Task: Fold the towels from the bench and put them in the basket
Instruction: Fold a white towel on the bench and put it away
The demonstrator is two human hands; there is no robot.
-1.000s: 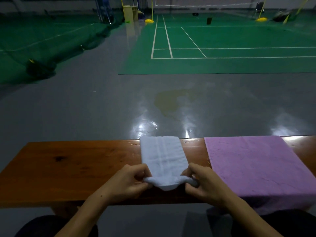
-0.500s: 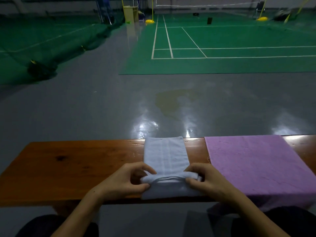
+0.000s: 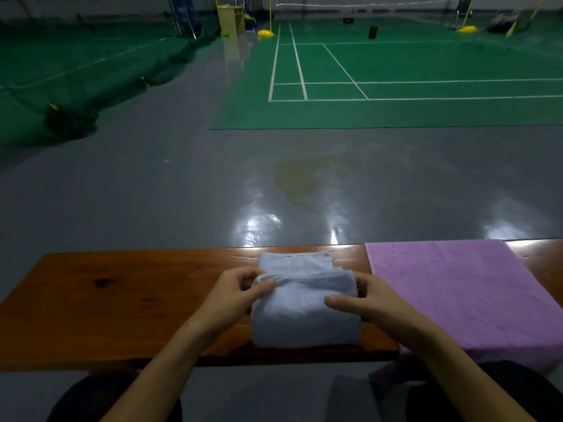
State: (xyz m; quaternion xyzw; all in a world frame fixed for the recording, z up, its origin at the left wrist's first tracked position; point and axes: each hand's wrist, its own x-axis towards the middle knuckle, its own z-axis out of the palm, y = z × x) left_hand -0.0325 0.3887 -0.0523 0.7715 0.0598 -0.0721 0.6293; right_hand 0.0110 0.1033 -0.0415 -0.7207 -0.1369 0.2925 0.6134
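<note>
Both the left hand point(image 3: 240, 292) and right hand point(image 3: 370, 303) pinch the half-folded white towel point(image 3: 304, 318) on the tabletop point(image 3: 128, 303), the purple towel point(image 3: 463, 293) lies unfolded beside it, and no basket is in sight.

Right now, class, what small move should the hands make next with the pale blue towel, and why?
Probably carry the fold on to the far edge: the left hand and right hand pinch the folded-over pale blue cloth towel, with a strip left uncovered on the brown wooden bench.
</note>
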